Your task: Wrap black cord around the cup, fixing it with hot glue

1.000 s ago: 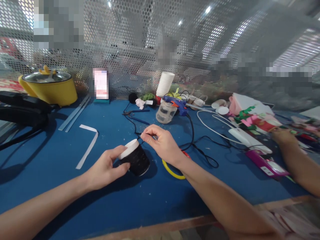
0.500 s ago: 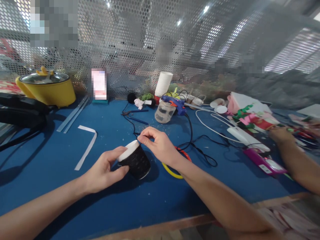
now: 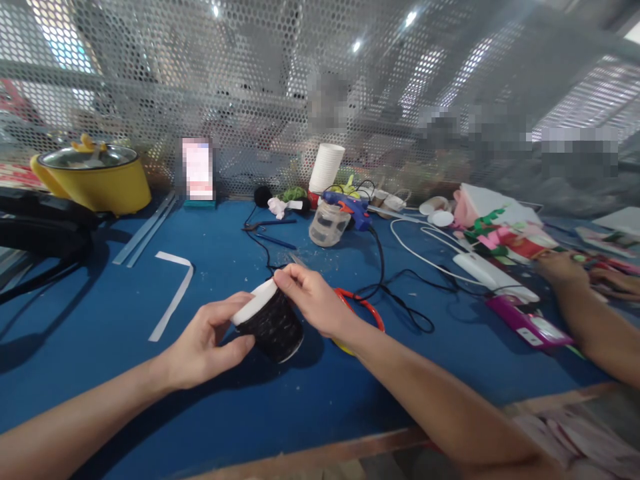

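Observation:
My left hand (image 3: 207,343) grips a paper cup (image 3: 270,321) wrapped in black yarn, tilted on its side with its white base facing left and up. My right hand (image 3: 313,300) is pinched at the cup's upper rim, fingertips closed on a thin black yarn strand (image 3: 261,248) that runs back across the blue table (image 3: 150,400). Red and yellow scissor handles (image 3: 365,308) lie just right of my right wrist.
A blue glue gun (image 3: 350,205), clear jar (image 3: 327,223), stack of white cups (image 3: 327,167), black cable (image 3: 400,293), white paper strip (image 3: 173,293) and yellow pot (image 3: 95,175) lie around. Another person's hands (image 3: 575,273) work at the right among coloured craft paper. A perforated metal screen stands behind.
My right hand moved down and left, from above the cup to its upper rim, still pinching the yarn. The left hand and cup stayed nearly still.

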A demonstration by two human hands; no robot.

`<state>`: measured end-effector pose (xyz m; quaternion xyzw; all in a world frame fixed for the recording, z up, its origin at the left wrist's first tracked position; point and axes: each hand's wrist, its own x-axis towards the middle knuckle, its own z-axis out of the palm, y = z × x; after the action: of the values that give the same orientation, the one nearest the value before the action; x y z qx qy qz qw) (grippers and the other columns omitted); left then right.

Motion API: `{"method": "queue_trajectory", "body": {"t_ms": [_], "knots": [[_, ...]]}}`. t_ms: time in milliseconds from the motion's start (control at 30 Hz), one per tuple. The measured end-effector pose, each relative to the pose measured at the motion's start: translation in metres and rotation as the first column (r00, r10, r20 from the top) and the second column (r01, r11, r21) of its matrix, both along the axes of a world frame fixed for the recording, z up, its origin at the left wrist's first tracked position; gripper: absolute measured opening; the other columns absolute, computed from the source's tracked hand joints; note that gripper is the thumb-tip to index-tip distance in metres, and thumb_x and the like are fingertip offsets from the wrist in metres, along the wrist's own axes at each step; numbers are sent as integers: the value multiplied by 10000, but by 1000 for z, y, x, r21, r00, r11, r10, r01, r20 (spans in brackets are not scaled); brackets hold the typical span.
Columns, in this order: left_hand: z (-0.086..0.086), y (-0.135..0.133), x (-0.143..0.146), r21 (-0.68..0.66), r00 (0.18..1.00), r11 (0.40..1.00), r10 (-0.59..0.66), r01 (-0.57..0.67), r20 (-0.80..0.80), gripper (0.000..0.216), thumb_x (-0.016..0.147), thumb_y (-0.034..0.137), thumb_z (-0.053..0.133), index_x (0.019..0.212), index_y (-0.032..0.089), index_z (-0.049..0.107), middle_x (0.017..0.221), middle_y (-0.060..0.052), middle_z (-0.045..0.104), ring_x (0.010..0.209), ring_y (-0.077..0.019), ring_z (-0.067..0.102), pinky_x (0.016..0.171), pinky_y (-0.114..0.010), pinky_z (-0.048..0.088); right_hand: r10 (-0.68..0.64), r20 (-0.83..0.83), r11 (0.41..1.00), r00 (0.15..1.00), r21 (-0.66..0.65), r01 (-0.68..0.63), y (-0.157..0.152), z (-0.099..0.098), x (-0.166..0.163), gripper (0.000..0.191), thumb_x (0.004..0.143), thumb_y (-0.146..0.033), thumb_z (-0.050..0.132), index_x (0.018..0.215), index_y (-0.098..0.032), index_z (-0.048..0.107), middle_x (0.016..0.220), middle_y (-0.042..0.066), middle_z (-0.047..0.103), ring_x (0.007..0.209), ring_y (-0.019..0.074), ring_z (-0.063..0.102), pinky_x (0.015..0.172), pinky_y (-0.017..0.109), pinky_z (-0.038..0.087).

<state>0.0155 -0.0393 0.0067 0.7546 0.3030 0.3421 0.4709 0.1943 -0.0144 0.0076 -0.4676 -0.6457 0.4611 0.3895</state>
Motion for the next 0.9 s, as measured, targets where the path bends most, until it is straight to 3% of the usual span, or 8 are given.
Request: {"method": "queue_trajectory", "body": {"t_ms": [133,300,500,700,900], "knots": [[0,1,0,43,1000,999,0,0,-4,74,733,163,494,694,137,551,769,-59,543,766,-174,497,758,-304,427,-31,-56,999,998,-25,30,-2,-2,-3,319,783,-467,447,643,-181,447,525,-63,379,472,74,365,457,205,309],[-2,3,0,69,999,998,-13,11,32,73,734,163,495,733,125,558,792,-65,554,772,-177,504,744,-296,426,-48,-181,993,982,-117,27,-2,3,-3,233,815,-390,440,733,-181,502,669,-18,543,614,91,524,549,201,415],[-3,4,-1,56,999,998,-9,6,45,72,734,151,503,755,126,567,801,-62,563,765,-175,511,729,-288,425,-90,-190,993,978,-91,73,-2,7,-3,177,814,-327,463,733,-180,522,712,-4,573,707,109,574,624,222,454],[-3,3,-1,66,998,997,-32,28,56,63,739,125,499,763,133,556,830,-56,551,806,-170,507,765,-279,413,-40,-163,994,986,-105,23,0,-1,-2,223,805,-383,454,725,-178,494,647,-28,529,598,89,516,542,204,402],[-3,3,0,90,999,995,-47,45,22,51,731,115,489,720,139,533,798,-48,535,782,-162,494,750,-276,418,-44,-16,998,999,48,45,-2,-6,-5,302,807,-443,409,662,-180,442,563,-52,392,526,88,377,493,217,316]]}}
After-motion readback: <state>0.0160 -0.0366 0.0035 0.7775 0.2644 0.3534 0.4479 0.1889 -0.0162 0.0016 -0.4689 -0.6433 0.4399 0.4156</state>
